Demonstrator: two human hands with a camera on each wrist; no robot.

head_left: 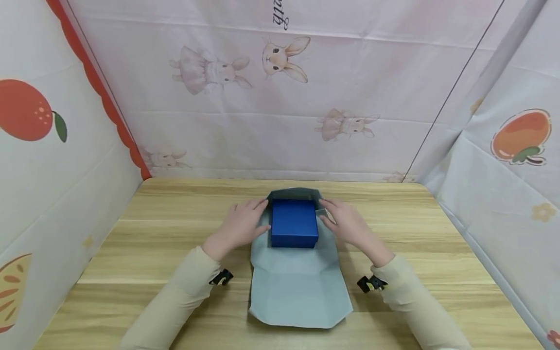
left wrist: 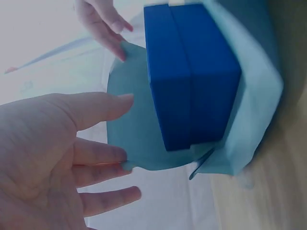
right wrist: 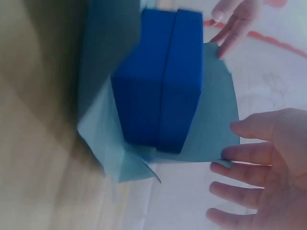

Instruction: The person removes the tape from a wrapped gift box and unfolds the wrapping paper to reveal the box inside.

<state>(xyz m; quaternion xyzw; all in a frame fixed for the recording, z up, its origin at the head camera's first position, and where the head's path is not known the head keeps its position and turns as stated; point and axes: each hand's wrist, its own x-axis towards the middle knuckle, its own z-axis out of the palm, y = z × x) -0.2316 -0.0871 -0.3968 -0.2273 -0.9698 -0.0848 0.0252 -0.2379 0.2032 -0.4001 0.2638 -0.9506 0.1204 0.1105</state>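
A blue lidded box (head_left: 294,223) sits on a creased sheet of grey-blue wrapping paper (head_left: 297,296). The sheet's far end (right wrist: 218,105) stands raised behind the box. At the far left corner of that end, my left hand (head_left: 238,223) touches the paper with fairly straight fingers, its thumb held apart near the box's side. My right hand (head_left: 346,222) mirrors it on the far right corner, the fingertips (right wrist: 223,165) right at the paper's tip. Both hands flank the box without gripping it. Close to the box's far corners, the paper's side edge (left wrist: 206,160) is folded.
Underneath is a wood-grain table (head_left: 166,233). A printed cloth backdrop (head_left: 245,146) rises at the table's far edge, and patterned cloths hang along the left and right sides. Small black devices are strapped at both wrists. The sheet's near part lies flat towards me.
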